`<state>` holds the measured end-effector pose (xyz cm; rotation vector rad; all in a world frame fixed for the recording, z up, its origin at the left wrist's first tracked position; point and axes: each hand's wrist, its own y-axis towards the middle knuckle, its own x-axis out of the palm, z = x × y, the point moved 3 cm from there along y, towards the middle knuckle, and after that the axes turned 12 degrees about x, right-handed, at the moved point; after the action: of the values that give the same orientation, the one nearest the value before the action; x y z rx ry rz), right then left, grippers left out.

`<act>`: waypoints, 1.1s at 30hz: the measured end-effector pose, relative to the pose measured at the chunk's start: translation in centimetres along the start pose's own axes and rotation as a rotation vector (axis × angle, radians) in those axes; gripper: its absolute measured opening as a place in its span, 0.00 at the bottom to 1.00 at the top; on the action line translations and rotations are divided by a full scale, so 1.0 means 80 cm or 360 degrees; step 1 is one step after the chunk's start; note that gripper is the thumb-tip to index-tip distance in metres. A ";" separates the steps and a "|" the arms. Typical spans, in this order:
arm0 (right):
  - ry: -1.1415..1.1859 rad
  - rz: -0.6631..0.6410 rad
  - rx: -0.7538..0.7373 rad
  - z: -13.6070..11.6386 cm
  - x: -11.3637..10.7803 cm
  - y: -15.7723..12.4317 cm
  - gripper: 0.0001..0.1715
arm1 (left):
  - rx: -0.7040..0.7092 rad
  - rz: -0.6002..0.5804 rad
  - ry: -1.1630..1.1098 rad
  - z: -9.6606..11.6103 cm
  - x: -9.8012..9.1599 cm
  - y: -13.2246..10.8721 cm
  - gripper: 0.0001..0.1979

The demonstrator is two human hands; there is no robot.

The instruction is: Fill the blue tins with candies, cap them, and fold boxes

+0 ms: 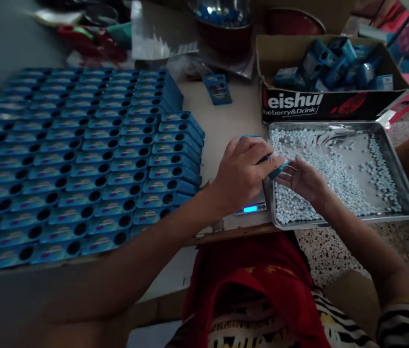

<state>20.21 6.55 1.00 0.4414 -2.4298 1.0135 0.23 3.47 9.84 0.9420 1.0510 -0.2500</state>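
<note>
A pale tabletop (242, 108) fills the dim workspace. Nearest is a red garment (247, 266); at the front edge sits a scale (250, 209) with a lit display. The left hand (240, 166) pinches a blue case (278, 170), its end by the loosely spread fingers of the right hand (303, 181), over the metal tray (363, 186) of white pellets (305, 210); contact I cannot tell. The step looks like handling case and pellets, the next move calling for steadiness. Rows of blue cases (99, 164) stand left; farther, a carton (287, 108) holds more.
</note>
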 end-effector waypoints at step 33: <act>-0.1103 0.0280 -0.0301 -0.010 -0.033 -0.038 0.11 | -0.1437 0.0450 -0.1171 -0.015 0.024 -0.117 0.24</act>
<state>24.05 5.35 1.83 0.5945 -3.1953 0.7652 -5.00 -0.77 3.00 0.1213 0.2568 0.1220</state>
